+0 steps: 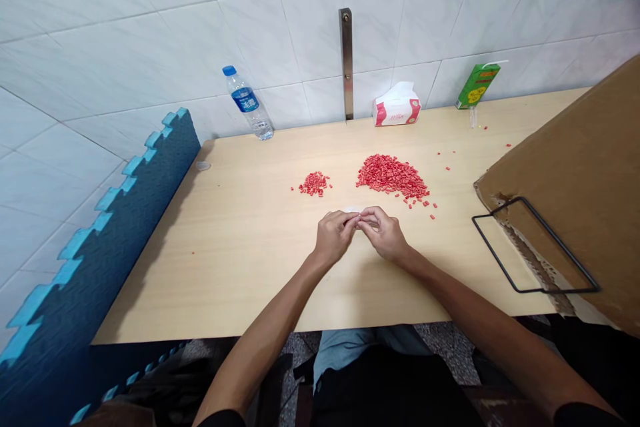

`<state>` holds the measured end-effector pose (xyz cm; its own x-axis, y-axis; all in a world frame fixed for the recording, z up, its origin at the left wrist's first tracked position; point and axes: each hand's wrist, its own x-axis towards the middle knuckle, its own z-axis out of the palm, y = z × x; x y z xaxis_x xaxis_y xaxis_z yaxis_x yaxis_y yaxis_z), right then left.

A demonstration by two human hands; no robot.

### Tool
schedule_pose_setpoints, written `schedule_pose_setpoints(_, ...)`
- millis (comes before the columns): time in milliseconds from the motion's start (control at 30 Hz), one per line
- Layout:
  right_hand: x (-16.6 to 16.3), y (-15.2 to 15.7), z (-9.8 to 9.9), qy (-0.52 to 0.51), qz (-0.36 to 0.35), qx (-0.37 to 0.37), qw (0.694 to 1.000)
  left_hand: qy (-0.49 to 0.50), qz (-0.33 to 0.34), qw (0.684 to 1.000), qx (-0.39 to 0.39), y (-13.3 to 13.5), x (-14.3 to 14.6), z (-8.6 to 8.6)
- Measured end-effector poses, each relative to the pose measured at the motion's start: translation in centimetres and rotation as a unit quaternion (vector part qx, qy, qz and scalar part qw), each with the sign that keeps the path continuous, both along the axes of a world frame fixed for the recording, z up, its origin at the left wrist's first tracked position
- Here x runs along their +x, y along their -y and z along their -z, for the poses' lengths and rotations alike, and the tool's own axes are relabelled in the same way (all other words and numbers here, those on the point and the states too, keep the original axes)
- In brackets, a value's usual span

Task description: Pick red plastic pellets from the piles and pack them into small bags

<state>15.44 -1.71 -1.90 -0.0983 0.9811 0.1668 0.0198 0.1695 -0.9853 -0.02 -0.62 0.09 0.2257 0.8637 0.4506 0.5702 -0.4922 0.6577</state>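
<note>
My left hand (334, 235) and my right hand (384, 233) meet fingertip to fingertip over the middle of the wooden table (240, 260). Both are closed in a pinch on something very small that I cannot make out. Just beyond them lies a large heap of small red pieces (393, 175). A smaller heap of the same red pieces (315, 183) lies to its left. A few stray red pieces are scattered to the right of the large heap.
Along the tiled wall stand a water bottle (247, 103), a tissue pack (396, 105) and a green drink carton (477, 85). A torn cardboard sheet (585, 180) with a black wire frame (533, 243) covers the right side. Blue foam mats (100, 227) lean at the left.
</note>
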Motion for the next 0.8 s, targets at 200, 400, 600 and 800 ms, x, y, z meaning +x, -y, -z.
schedule_pose_setpoints(200, -0.01, -0.01, 0.04, 0.008, -0.005, 0.002, 1.0, -0.003, 0.002, 1.0, 0.003, 0.06, 0.0, -0.1)
schedule_pose_setpoints(400, -0.03, -0.04, 0.14, 0.011, -0.009, 0.008, 1.0, -0.012, 0.002, 1.0, 0.009, 0.04, 0.0, -0.05)
schedule_pose_setpoints(600, 0.01, 0.0, 0.08, 0.02, -0.01, 0.011, 1.0, -0.013, 0.002, 1.0, 0.018, 0.07, 0.04, -0.06)
schedule_pose_setpoints(800, -0.01, 0.02, -0.15, 0.029, -0.007, 0.021, 0.999, -0.03, -0.007, 0.999, 0.011, 0.13, 0.07, 0.0)
